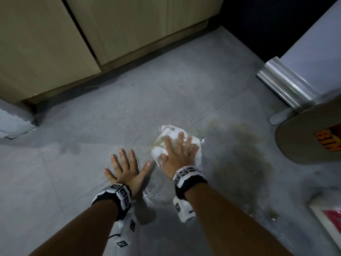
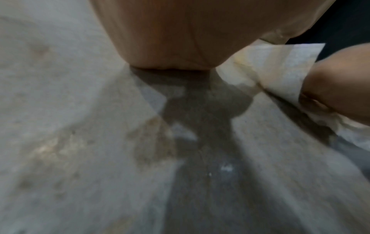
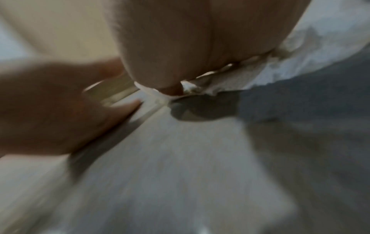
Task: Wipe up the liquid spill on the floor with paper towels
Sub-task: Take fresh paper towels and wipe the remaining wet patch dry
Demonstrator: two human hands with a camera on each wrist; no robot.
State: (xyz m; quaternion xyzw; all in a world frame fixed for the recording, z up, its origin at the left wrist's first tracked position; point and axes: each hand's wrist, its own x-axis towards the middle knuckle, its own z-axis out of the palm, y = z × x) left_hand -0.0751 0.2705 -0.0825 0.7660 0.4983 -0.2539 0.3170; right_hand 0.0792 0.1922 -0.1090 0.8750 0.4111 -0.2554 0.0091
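Fingers [image 1: 180, 140] of right hand [image 1: 177, 154] lying straight, spread, pressing crumpled paper towel [image 1: 170, 134] onto grey floor [image 1: 92, 126]. Left hand [image 1: 125, 169] lying flat, splayed, just beside. Yellowish spill [image 1: 245, 145] spreading right of towel, toward bin [image 1: 302, 133].

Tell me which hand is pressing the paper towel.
The right hand, fingers flat on the paper towel; the left hand lies on bare floor.
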